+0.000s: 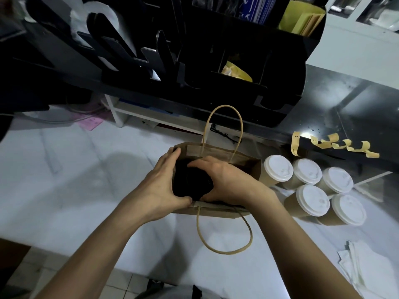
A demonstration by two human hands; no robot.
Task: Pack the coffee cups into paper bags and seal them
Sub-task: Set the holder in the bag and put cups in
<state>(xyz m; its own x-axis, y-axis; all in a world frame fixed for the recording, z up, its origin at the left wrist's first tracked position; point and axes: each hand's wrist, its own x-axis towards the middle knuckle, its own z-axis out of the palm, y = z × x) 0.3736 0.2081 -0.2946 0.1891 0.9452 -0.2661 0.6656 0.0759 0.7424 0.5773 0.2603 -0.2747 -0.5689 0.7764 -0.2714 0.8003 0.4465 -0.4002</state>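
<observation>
Now seating something black, possibly a cup carrier (190, 182), into the left end of the open paper bag (218, 154), standing at the centre of the white counter (64, 180); too dark inside to tell carrier from cup. Left hand (160, 186) gripping the bag's left wall and the black piece together, fingertips hooked over the rim at eleven o'clock, thumb pinching at the near edge. Right hand (224, 180) curling over the black piece from three o'clock, fingers reaching toward twelve, thumb meeting the near rim.

Pressing evenly with both hands, keeping the piece level so neither corner is jamming against the paper. Holding the mouth wide with the left fingertips, avoiding tearing at the fold. Keeping the far handle (224, 126) standing at twelve and the near handle (224, 236) lying flat at six, both outside the opening.

Waiting at three o'clock, just beside the bag: five lidded coffee cups (311, 190), upright and clustered, the nearest touching or nearly touching the bag's right wall. Minding the right forearm near those lids while withdrawing. Hanging at two o'clock on the dark ledge: a strip of yellow stickers (336, 145), probably the seals. Lying at four o'clock: white napkins (358, 268).
</observation>
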